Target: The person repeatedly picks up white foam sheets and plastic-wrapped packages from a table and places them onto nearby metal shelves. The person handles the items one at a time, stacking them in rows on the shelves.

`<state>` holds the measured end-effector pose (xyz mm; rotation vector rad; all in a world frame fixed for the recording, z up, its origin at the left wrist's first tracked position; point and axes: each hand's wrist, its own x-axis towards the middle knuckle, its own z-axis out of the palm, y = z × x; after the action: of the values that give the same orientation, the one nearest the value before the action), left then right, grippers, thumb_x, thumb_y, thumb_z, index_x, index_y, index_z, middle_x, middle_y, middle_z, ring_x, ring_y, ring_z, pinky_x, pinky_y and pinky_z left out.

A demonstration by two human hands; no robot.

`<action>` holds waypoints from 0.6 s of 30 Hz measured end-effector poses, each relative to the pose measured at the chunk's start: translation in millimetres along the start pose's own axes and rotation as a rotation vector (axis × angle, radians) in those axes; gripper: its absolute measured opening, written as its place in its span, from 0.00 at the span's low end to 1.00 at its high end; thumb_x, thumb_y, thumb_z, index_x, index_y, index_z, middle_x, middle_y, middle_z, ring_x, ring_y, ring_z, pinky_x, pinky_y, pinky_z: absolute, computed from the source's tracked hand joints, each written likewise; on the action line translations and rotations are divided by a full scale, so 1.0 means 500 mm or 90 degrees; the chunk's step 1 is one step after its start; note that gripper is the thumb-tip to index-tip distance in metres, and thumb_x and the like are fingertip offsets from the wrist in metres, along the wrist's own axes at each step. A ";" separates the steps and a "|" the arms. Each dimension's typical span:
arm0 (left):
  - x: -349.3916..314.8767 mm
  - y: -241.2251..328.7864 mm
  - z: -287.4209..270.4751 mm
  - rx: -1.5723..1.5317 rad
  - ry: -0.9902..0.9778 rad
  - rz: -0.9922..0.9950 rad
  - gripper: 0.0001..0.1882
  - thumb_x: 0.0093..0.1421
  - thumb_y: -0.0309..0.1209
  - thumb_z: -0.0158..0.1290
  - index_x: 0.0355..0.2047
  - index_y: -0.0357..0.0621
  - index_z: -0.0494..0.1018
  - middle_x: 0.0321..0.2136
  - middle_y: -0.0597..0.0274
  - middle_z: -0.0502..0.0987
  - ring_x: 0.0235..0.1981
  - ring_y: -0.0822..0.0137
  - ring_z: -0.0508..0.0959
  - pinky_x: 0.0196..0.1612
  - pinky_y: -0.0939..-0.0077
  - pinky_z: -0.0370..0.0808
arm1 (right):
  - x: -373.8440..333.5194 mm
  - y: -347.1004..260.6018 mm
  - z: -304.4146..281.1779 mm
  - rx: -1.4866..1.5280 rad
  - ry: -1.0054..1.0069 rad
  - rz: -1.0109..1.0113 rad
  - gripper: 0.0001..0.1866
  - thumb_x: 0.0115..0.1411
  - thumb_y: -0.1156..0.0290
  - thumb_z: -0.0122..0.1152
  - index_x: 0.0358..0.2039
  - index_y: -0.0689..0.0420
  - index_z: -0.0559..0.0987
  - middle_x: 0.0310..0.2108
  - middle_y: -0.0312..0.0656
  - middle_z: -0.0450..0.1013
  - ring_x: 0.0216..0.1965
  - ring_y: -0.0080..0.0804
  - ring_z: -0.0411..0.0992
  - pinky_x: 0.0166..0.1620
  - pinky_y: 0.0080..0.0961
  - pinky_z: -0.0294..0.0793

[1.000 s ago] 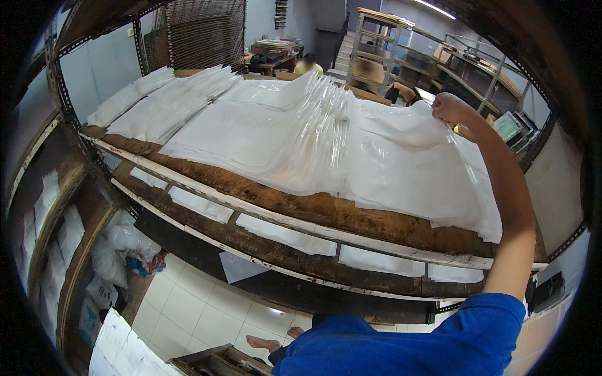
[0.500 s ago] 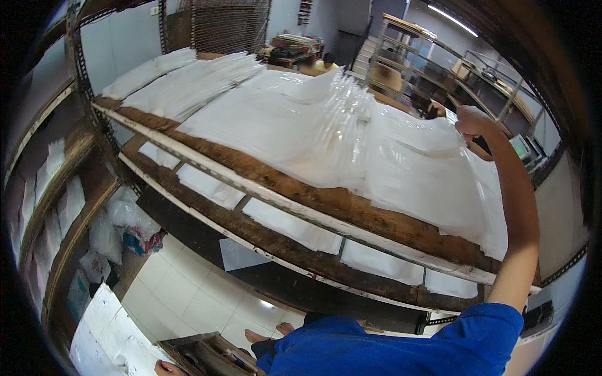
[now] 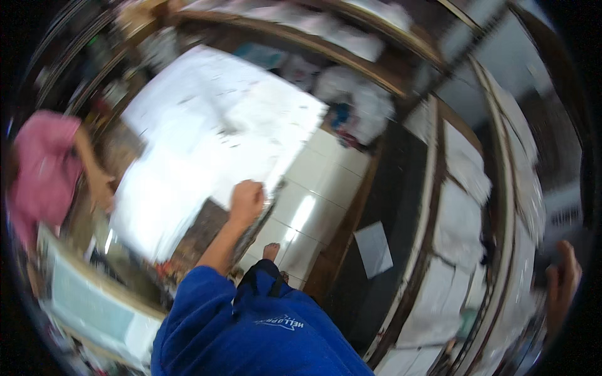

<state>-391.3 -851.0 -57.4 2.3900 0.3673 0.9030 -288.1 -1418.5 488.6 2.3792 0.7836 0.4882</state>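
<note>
My left hand (image 3: 248,199) is closed at the near right edge of a table covered with large white sheets (image 3: 207,131). Its fingers curl inward, and I cannot make out what, if anything, is inside them. Dark smudges mark the sheets, which overlap unevenly. At the far right rim, my right hand (image 3: 564,279) is raised beside a rack shelf (image 3: 495,207) stacked with white plastic sheets (image 3: 520,250). Its fingers look apart with nothing visible between them, though the picture is blurred there.
A person in a pink shirt (image 3: 50,169) stands across the table, one hand close to the sheets. A framed pale panel (image 3: 94,294) lies at the lower left. Clear plastic bags (image 3: 357,100) sit under the far shelf. One white sheet (image 3: 374,249) lies on the dark lower board.
The view has swung left from the rack to the sheet-covered table. My right hand has come away from the plastic stack on top. My left hand now shows fully at the table edge.
</note>
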 end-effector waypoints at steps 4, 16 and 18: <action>-0.013 0.022 -0.052 0.005 0.047 -0.042 0.03 0.50 0.24 0.55 0.27 0.42 0.74 0.24 0.57 0.72 0.30 0.54 0.73 0.36 0.60 0.68 | 0.295 -0.400 -0.175 0.168 -0.147 -0.082 0.25 0.52 0.78 0.62 0.52 0.60 0.71 0.38 0.51 0.75 0.41 0.44 0.73 0.47 0.39 0.71; 0.213 -0.198 -0.136 0.250 0.140 -0.210 0.28 0.57 0.36 0.55 0.55 0.32 0.66 0.59 0.38 0.63 0.61 0.43 0.61 0.63 0.51 0.57 | 0.520 -0.698 -0.147 0.424 0.060 -0.495 0.20 0.52 0.70 0.65 0.45 0.60 0.71 0.25 0.44 0.71 0.28 0.44 0.74 0.33 0.37 0.74; 0.232 -0.286 -0.156 0.377 0.085 -0.319 0.36 0.58 0.44 0.53 0.59 0.30 0.61 0.62 0.38 0.58 0.65 0.44 0.55 0.66 0.47 0.50 | 0.537 -0.716 -0.091 0.532 0.020 -0.467 0.20 0.54 0.71 0.65 0.46 0.61 0.72 0.26 0.47 0.73 0.28 0.45 0.75 0.32 0.36 0.74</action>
<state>-366.7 -654.1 -31.9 2.5424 1.3789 0.7863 -256.3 -994.9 341.1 2.4891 2.0643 -0.1576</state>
